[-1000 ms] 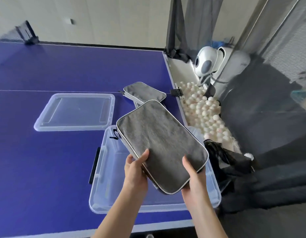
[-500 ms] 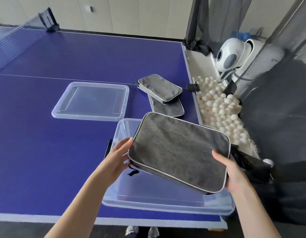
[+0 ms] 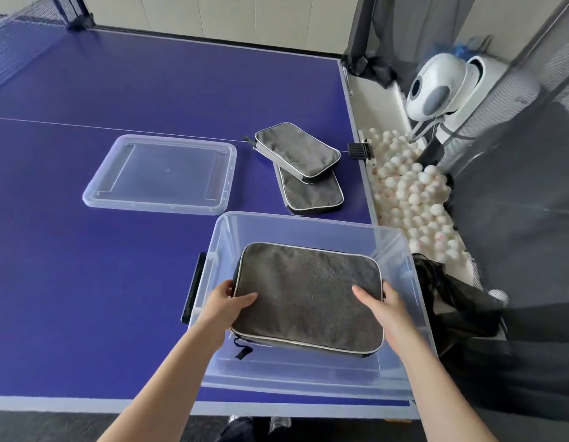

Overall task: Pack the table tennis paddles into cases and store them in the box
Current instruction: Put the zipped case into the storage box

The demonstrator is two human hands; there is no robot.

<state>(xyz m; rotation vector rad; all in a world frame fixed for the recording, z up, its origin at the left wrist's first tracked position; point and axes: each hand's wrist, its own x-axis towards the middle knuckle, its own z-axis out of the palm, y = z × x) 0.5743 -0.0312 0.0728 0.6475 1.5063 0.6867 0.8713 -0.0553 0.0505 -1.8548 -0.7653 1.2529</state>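
Note:
A grey paddle case (image 3: pixel 308 295) with pale piping lies flat inside the clear plastic box (image 3: pixel 295 223) at the table's near right corner. My left hand (image 3: pixel 228 303) grips its left edge, thumb on top. My right hand (image 3: pixel 383 306) grips its right edge, thumb on the fabric. Two more grey cases lie stacked on the table beyond the box: the upper one (image 3: pixel 297 149) askew over the lower one (image 3: pixel 315 196). No bare paddle is visible.
The box's clear lid (image 3: pixel 161 175) lies upside down on the blue table (image 3: pixel 101 266) to the left. A trough of white balls (image 3: pixel 414 196) and a white ball machine (image 3: pixel 436 86) stand off the right edge, with black netting (image 3: pixel 452 301) beside the box.
Both hands have lowered the case from above the box down into it, and it now lies level inside the walls. The view has tilted further toward the box.

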